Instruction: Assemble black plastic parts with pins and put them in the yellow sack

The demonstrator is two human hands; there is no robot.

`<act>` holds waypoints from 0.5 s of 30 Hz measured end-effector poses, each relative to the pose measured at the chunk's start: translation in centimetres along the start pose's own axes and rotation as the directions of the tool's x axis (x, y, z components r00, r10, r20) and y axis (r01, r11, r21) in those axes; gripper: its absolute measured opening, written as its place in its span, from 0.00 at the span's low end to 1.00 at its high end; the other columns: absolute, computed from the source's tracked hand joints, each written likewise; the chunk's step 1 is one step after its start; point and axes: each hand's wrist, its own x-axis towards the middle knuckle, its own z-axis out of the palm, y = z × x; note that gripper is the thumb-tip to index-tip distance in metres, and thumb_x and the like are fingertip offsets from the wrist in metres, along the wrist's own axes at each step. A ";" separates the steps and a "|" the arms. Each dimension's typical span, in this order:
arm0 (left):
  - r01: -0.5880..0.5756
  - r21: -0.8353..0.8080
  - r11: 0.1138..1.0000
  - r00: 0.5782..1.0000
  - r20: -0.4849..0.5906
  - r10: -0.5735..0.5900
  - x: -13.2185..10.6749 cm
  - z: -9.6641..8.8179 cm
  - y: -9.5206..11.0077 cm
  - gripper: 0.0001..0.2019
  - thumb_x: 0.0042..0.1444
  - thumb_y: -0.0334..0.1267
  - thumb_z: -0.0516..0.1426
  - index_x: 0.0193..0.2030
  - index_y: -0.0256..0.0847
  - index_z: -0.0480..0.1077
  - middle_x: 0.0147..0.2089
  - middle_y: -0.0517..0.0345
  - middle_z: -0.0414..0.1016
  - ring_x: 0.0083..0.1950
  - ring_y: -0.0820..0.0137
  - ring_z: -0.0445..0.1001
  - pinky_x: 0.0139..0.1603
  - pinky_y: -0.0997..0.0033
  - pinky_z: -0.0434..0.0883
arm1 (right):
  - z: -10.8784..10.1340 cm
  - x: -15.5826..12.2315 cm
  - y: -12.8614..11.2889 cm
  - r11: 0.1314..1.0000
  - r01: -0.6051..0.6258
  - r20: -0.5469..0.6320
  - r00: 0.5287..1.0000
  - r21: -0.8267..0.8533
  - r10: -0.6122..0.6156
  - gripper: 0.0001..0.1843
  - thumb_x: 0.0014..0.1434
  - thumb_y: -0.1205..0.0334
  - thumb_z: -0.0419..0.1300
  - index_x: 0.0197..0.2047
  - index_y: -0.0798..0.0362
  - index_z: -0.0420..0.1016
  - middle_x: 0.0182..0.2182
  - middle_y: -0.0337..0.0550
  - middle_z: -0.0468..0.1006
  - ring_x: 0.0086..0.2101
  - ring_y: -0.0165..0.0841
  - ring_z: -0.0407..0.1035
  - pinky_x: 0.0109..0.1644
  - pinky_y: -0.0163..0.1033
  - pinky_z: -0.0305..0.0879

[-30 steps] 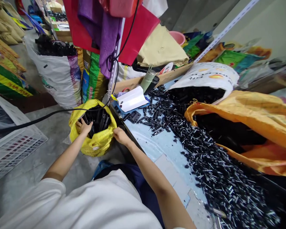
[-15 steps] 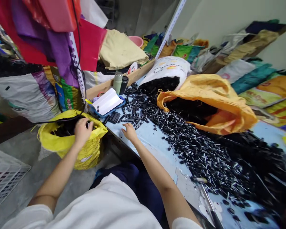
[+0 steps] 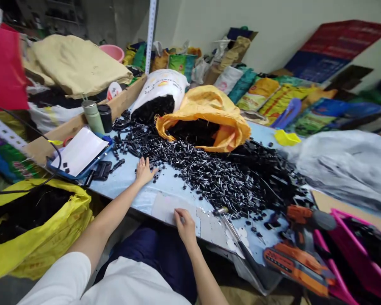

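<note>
My left hand lies palm down on the blue tabletop, fingers spread, at the near edge of the scattered small black plastic parts. Several loose black pieces lie beside its fingertips. My right hand is over the table's front edge, beside a flat grey plate. Its fingers are curled in, and anything inside them is hidden. Right of it lies a hammer with a metal shaft and dark grip. An orange sack and a white sack lie open-mouthed behind the pile.
A yellow sack holding black parts stands left of the table. A blue tray with white paper, a green flask and a black cup stand at the left. An orange power drill and pink basket are at the right.
The view has turned right. My left hand has gone from the yellow sack's mouth to the tabletop by the parts. My right hand has drawn back to the front edge, its fingers now curled.
</note>
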 end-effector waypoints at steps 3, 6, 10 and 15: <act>-0.051 -0.035 0.998 0.997 0.057 0.053 -0.2 2.4 2.8 0.38 0.56 0.53 0.52 0.66 0.27 0.50 0.69 0.32 0.42 0.71 0.53 0.36 0.68 0.53 0.38 | -1.9 -0.1 1.7 0.997 -0.081 -0.056 0.995 0.018 0.082 0.20 0.61 0.45 0.44 0.45 0.45 0.69 0.43 0.53 0.71 0.45 0.44 0.65 0.52 0.55 0.63; -0.079 0.005 0.997 0.996 0.051 0.078 0.3 2.5 4.0 0.33 0.59 0.49 0.50 0.65 0.29 0.52 0.69 0.34 0.43 0.71 0.55 0.36 0.68 0.51 0.36 | -3.5 1.8 2.3 0.997 -0.068 -0.106 0.992 0.031 0.071 0.19 0.61 0.46 0.46 0.45 0.46 0.70 0.42 0.52 0.72 0.43 0.43 0.66 0.51 0.53 0.63; -0.078 0.049 0.996 0.997 0.006 0.078 2.1 0.6 3.1 0.30 0.58 0.43 0.52 0.64 0.30 0.53 0.69 0.36 0.45 0.71 0.55 0.39 0.68 0.52 0.39 | -5.8 9.0 1.5 0.997 0.071 -0.073 0.995 -0.026 -0.073 0.19 0.61 0.48 0.47 0.48 0.49 0.70 0.42 0.51 0.72 0.42 0.41 0.67 0.50 0.49 0.64; -0.033 -0.003 0.999 0.999 -0.038 0.033 3.4 -1.4 1.4 0.28 0.57 0.40 0.53 0.62 0.28 0.54 0.65 0.34 0.52 0.69 0.57 0.47 0.68 0.60 0.48 | -7.0 24.8 -2.1 0.921 0.260 -0.102 0.948 -0.289 -0.300 0.23 0.61 0.57 0.49 0.58 0.55 0.61 0.53 0.54 0.64 0.53 0.42 0.59 0.57 0.47 0.57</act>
